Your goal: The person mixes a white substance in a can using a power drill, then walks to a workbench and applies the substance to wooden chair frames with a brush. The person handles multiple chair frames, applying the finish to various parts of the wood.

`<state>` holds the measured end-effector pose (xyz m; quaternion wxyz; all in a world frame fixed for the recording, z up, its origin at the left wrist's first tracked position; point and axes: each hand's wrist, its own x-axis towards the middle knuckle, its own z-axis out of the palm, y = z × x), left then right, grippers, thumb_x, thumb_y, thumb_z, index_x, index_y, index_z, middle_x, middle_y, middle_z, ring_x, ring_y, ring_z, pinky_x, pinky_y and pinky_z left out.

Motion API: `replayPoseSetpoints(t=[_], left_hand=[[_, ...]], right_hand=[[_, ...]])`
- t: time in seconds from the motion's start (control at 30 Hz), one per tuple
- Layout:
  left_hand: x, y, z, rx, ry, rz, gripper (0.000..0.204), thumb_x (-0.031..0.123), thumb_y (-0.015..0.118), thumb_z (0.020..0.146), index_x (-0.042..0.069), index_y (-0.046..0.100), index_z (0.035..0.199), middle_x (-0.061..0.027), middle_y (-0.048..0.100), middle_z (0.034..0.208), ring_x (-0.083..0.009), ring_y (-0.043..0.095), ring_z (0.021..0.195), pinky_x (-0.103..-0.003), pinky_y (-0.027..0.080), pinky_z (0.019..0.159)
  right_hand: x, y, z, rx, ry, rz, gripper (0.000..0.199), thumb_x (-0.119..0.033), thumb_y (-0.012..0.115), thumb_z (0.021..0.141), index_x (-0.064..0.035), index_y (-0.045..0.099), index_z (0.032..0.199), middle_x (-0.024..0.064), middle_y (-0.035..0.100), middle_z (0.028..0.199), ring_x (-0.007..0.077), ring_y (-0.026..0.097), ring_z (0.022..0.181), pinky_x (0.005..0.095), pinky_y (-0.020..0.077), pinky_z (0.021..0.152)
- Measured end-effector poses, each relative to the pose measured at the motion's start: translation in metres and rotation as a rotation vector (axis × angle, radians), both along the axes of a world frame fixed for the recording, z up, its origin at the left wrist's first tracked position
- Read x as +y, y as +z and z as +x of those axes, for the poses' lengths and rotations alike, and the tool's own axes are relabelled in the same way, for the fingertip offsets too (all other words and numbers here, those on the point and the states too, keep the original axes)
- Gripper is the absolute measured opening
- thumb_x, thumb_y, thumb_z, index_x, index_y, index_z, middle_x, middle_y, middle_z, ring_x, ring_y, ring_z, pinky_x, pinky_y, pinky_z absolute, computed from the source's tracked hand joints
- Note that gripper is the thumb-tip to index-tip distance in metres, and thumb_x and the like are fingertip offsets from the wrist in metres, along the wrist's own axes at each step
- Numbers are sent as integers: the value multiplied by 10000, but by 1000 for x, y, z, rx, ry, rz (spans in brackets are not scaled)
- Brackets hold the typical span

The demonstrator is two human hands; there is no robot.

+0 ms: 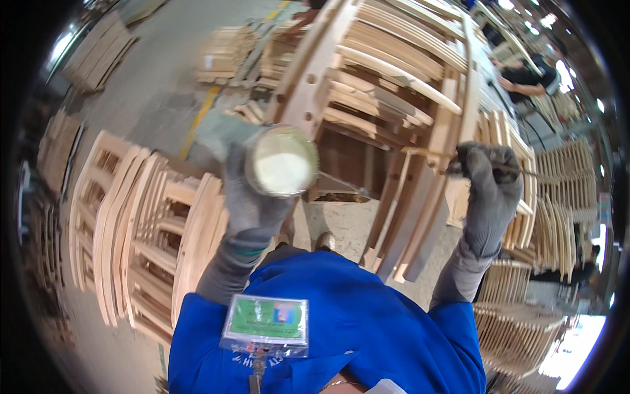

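Note:
My left hand (246, 203), in a grey glove, is wrapped round an open round cup (283, 164) of creamy white liquid. My gloved right hand (489, 187) is closed round a thin brownish stick (430, 153), which points left; whether its tip has bristles I cannot make out. The stick's tip is over a stack of wooden frames (394, 72) with curved slats. Long wooden rails with round holes (310, 79) run along the left side of that stack, just beyond the cup.
Upright wooden frames (141, 230) stand packed on my left. More slatted frames (518, 295) are piled along my right. Boards (226, 52) lie stacked on the floor farther off. At the far right a person in dark clothes (535, 79) sits by a table.

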<state>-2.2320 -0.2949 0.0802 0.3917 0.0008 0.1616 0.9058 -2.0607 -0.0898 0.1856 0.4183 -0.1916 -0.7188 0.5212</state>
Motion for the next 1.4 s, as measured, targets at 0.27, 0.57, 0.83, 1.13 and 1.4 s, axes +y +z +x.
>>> replayPoseSetpoints(t=[0.27,0.57,0.83,1.13,1.4], left_hand=[[-12,-39,3,1090,635,-592,667,201,629,841,23,239,1352,-144,408,1294,-296,465,1178,-402,464,952],[-9,-27,2,858,785,-171,570,388,417,947,50,273,1383,-129,408,1340,-260,432,1222,-429,385,1011],[-7,-21,10,832,723,-294,604,433,406,942,53,258,1388,-141,375,1367,-287,416,1234,-455,377,1022],[-16,-21,-2,16,177,128,638,504,467,890,84,336,1353,-127,466,1290,-294,459,1189,-478,380,1008],[-42,-17,-20,-126,169,58,670,617,392,872,119,403,1321,-126,467,1291,-320,465,1177,-530,367,1000]], right_hand=[[-69,-37,-49,93,414,137,188,40,676,765,24,548,902,195,650,929,226,660,821,315,559,695],[-98,-60,-28,202,617,336,174,-123,656,841,-28,569,958,261,637,951,313,651,889,420,546,709],[-112,-78,-37,359,505,-276,171,2,661,794,6,548,922,289,610,981,337,640,894,431,560,730],[-89,-54,-64,5,428,-289,188,-59,603,822,57,556,962,166,629,915,209,642,832,322,556,716],[-2,1,-177,-181,429,130,182,-132,569,873,34,566,947,95,645,816,144,607,703,266,494,632]])
